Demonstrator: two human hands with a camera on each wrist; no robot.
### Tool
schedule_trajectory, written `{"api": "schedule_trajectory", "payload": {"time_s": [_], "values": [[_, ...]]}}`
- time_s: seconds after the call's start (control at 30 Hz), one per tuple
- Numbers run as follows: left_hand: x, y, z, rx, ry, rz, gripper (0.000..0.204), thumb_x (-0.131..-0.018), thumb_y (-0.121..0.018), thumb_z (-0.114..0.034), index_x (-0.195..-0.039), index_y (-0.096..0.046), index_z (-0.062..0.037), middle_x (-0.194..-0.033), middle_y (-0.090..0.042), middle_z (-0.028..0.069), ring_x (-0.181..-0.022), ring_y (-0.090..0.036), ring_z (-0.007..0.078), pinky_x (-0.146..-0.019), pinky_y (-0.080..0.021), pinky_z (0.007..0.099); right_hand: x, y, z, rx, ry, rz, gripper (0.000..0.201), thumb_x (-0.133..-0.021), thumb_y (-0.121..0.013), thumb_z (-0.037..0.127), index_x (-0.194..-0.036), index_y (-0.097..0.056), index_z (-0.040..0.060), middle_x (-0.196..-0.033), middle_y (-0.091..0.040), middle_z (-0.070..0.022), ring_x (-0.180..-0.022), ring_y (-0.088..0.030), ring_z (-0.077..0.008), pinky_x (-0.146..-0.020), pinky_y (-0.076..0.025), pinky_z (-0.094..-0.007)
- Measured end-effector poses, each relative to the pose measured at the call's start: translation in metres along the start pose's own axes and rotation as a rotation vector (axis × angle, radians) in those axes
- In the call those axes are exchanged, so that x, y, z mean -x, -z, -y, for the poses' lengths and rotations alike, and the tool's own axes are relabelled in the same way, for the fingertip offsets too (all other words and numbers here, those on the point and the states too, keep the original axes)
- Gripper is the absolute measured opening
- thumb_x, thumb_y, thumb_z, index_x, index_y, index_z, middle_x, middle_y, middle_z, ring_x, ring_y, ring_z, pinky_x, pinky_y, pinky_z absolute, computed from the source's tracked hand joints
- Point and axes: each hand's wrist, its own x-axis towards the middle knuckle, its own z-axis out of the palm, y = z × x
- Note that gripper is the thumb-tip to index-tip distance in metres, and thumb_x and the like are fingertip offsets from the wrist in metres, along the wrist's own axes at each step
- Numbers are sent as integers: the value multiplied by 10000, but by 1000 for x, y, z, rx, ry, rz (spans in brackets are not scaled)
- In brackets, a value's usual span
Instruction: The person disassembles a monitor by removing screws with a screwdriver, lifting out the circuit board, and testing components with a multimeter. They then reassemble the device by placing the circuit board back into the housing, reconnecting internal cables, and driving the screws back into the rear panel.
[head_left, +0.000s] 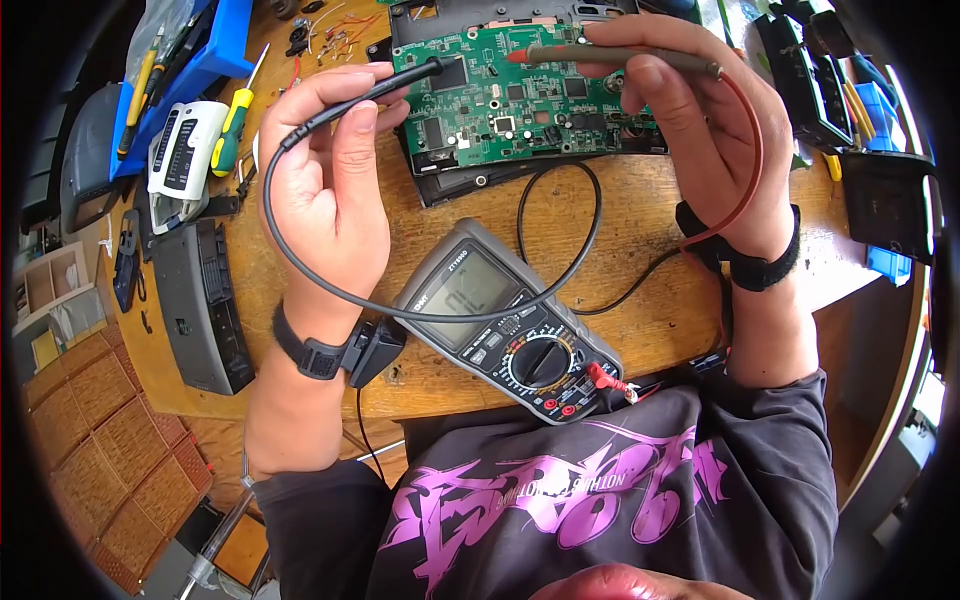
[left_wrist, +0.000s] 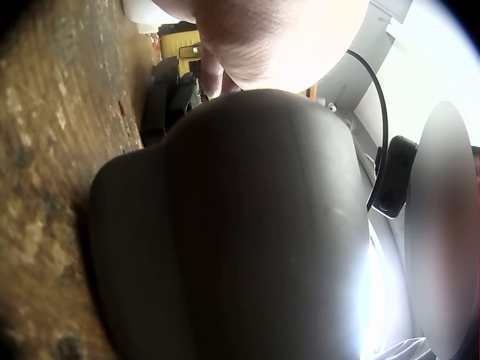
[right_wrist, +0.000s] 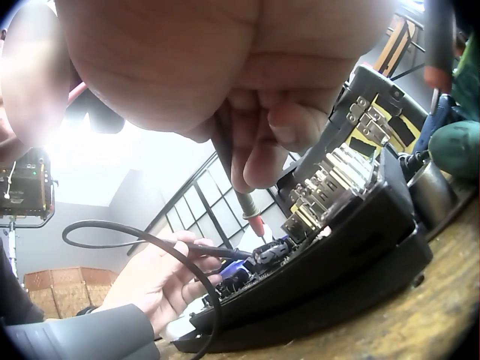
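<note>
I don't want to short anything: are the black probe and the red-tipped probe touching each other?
Apart. The head view shows the black probe ending short of the red-tipped probe, with green circuit board visible between their tips.

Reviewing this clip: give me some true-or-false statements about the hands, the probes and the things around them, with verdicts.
1. The left hand holds the black probe. True.
2. The multimeter lies on top of the circuit board. False: it lies on the wooden table, nearer the person than the board.
3. The right hand holds the red-tipped probe. True.
4. The yellow-and-green screwdriver is in the right hand. False: it lies beside the white tool, on the person's left.
5. A black lead crosses over the multimeter. True.
</note>
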Motion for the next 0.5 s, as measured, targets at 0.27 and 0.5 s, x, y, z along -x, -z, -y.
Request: {"api": "schedule_trajectory", "payload": {"time_s": [0.27,0.5], "values": [[1,2,-1,-5,2,16,187,-1173,-583,4,-1356,-596,42,-1375,-711,197,-1221,-758,244,-1070,-659,384,0,-6,13,-3,-77,39,281,-1176,-641,91,-1407,-752,-26,-1141,-858,-107,-917,-697,-93,-844,-575,-249],[2,4,-1,-64,-16,56,227,-1192,-546,-13,-1407,-572,57,-1417,-698,248,-1253,-760,325,-1099,-664,487,-2,-6,11,73,-20,78,280,-1164,-654,82,-1406,-754,-15,-1151,-872,-124,-993,-783,-127,-866,-604,-269]]}}
